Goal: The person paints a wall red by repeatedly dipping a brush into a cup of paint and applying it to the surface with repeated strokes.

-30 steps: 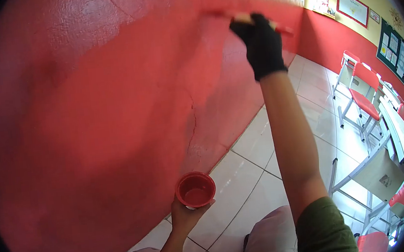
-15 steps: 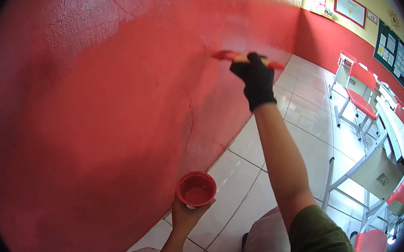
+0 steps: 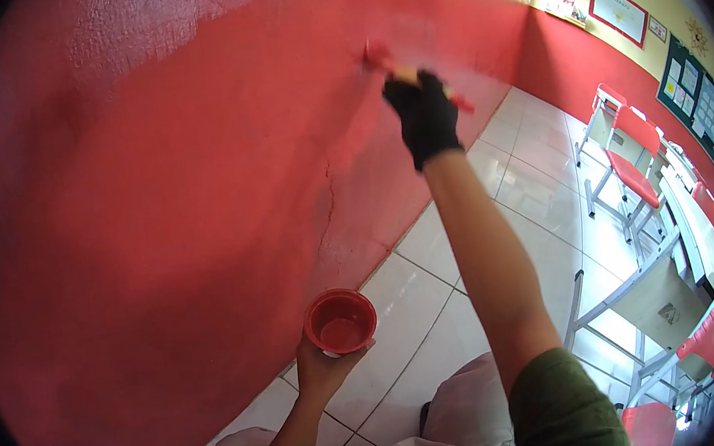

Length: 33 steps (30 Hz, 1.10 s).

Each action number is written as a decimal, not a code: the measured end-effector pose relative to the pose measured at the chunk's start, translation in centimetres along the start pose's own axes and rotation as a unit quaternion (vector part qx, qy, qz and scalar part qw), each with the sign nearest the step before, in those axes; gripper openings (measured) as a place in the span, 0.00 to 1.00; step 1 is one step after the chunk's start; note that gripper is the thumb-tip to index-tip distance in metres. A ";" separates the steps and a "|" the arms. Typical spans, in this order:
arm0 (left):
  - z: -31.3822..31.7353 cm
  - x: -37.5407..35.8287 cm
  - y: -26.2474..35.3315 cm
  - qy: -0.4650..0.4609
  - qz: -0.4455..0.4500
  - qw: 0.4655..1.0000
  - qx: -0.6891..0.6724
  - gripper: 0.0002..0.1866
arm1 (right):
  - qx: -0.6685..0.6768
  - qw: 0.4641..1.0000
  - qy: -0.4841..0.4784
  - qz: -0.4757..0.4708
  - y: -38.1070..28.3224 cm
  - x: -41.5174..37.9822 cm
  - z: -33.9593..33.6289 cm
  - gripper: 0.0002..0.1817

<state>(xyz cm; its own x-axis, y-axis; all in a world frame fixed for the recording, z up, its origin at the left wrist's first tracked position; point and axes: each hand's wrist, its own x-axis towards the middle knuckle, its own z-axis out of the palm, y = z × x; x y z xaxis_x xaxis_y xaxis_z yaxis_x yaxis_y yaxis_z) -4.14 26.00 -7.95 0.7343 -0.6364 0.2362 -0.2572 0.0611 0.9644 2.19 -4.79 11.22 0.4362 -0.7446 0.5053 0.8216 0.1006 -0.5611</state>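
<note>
My right hand, in a black glove, is closed round the handle of a paintbrush. The red bristle end meets the red wall in its upper part, where the paint looks fresh and even. Low in front of me, my bare left hand grips a small red paint cup from below and the side. Red paint coats the inside of the cup, and its mouth faces up toward me. A thin crack runs down the wall between the cup and the brush.
White floor tiles meet the foot of the wall. On the right stand red chairs and white-topped desks with metal legs. A green notice board and a framed white sheet hang on the far wall.
My right hand has moved the brush up and slightly left along the wall, and the brush has turned. The cup in my left hand sits slightly higher in view.
</note>
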 end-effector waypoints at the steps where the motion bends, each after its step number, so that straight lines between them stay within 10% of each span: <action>1: 0.1 -0.1 -0.2 0.002 -0.002 1.000 0.001 0.40 | -0.013 0.997 0.018 0.067 -0.1 -2.9 -1.3 0.11; 8: 0.1 -0.5 -1.9 0.019 0.004 1.000 0.013 0.39 | -0.153 0.969 0.105 0.161 -4.2 -14.5 -5.5 0.14; 29: 3.0 -1.6 -2.4 0.022 0.000 1.000 -0.003 0.42 | -0.461 0.816 -0.259 0.233 -7.3 -23.1 -2.7 0.09; 33: 3.3 -1.6 -2.9 0.008 0.013 1.000 0.000 0.41 | -0.561 0.723 -0.324 0.241 -6.3 -22.9 -2.8 0.06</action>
<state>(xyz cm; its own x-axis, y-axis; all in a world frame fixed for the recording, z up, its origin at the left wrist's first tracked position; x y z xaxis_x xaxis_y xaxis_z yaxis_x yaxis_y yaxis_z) -6.63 24.24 -11.56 0.7379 -0.6218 0.2624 -0.2754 0.0775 0.9582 -14.01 9.80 1.38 0.9513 -0.2999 0.0706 -0.1395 -0.6236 -0.7692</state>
